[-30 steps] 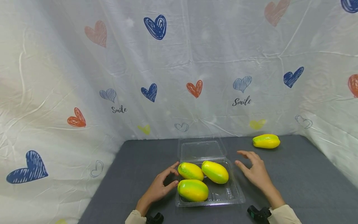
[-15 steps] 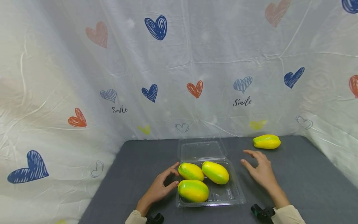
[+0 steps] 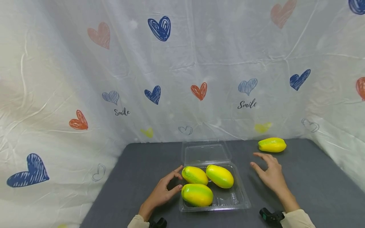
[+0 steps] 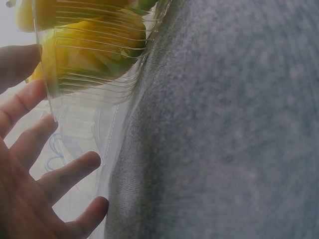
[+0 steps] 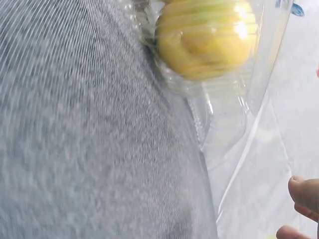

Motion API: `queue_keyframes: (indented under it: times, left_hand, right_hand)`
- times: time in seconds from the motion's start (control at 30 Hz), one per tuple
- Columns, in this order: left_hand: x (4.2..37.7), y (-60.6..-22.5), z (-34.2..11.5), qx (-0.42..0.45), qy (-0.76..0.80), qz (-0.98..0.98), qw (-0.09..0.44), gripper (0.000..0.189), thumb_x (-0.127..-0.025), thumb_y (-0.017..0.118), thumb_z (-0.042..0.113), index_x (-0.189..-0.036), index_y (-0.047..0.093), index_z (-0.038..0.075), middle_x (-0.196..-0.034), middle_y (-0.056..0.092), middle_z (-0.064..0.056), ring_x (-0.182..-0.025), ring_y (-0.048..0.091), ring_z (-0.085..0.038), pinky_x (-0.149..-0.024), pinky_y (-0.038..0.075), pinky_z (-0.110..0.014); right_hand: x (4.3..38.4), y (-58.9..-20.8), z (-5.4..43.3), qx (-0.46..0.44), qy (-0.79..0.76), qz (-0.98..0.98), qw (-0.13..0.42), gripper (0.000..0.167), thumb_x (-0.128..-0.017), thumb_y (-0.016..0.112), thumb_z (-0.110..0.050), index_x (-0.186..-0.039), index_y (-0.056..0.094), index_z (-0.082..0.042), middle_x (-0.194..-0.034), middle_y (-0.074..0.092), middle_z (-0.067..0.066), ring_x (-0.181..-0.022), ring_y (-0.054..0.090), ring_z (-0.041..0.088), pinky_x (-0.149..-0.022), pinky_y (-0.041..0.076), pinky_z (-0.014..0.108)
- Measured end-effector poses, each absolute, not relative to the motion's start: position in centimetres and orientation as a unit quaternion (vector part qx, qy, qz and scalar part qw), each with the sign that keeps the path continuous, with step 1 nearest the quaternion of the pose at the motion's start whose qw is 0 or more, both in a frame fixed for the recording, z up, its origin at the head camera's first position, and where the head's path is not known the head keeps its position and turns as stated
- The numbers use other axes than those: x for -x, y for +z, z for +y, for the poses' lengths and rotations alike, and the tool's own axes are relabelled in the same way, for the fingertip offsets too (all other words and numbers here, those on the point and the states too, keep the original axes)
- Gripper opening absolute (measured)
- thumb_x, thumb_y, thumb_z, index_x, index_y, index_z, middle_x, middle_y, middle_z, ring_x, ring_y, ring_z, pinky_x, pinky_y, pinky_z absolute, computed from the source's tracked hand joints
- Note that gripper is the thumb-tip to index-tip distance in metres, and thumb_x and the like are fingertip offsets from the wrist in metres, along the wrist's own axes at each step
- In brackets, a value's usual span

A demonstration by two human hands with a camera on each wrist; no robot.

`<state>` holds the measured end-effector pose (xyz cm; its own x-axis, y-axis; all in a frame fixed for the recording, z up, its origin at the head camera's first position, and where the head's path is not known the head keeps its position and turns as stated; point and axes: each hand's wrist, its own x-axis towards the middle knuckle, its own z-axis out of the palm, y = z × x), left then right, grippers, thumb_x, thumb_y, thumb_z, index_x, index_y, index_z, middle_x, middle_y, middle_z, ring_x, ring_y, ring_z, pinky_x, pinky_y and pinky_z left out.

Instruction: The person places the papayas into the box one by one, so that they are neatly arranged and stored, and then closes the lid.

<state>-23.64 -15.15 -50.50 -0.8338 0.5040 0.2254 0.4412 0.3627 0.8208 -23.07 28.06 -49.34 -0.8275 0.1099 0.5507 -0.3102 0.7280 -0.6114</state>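
Observation:
My left hand (image 3: 163, 190) is at the left rim of a clear plastic clamshell box (image 3: 228, 198), fingers spread and fairly straight. In the left wrist view its thumb (image 4: 17, 64) and fingertips are at the rim. Inside the box lie three yellow-green papayas: a back left papaya (image 3: 195, 175), a back right papaya (image 3: 220, 176) and a front papaya (image 3: 197, 195). My right hand (image 3: 272, 174) hovers right of the box, thumb and fingers apart, holding nothing. Beyond it, another papaya (image 3: 272, 145) lies at the back right of the table.
The box's transparent lid (image 3: 206, 152) is folded back toward the rear of the dark grey table (image 3: 154, 158). A white curtain (image 3: 176, 72) printed with hearts hangs behind and at both sides. Dark wrist cameras, such as the right one (image 3: 271, 217), sit at both wrists.
My right hand has moved rightward, away from the box and nearer the lone papaya. The left hand, the box and the papayas have stayed in place.

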Motion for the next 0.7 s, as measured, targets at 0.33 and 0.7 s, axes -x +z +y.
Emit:
queue_keyframes:
  times: [0.33, 0.7]
  left_hand:
    - [23.7, -50.5, -15.1, -0.285, 0.483, 0.827, 0.031, 0.019, -0.102, 0.064, 0.024, -0.118, 0.059, 0.015, -0.166, 0.034, 0.002, -0.155, 0.031, -0.032, -0.118, 0.026, -0.07]
    - [23.7, -50.6, -15.1, -0.279, 0.482, 0.83, 0.03, 0.016, -0.101, 0.065, 0.027, -0.116, 0.059, 0.021, -0.166, 0.035, 0.003, -0.155, 0.031, -0.031, -0.119, 0.026, -0.069]
  right_hand:
    - [23.5, -49.5, 29.4, -0.049, 0.351, -0.885, 0.303, 0.043, -0.088, 0.078, -0.009, -0.128, 0.064, -0.001, -0.13, 0.058, 0.031, -0.114, 0.048, 0.051, -0.083, 0.028, 0.068]
    - [23.8, -50.2, 30.7, -0.043, 0.331, -0.89, 0.309, 0.044, -0.087, 0.079, -0.009, -0.128, 0.064, 0.0, -0.129, 0.058, 0.032, -0.113, 0.048, 0.051, -0.08, 0.029, 0.064]
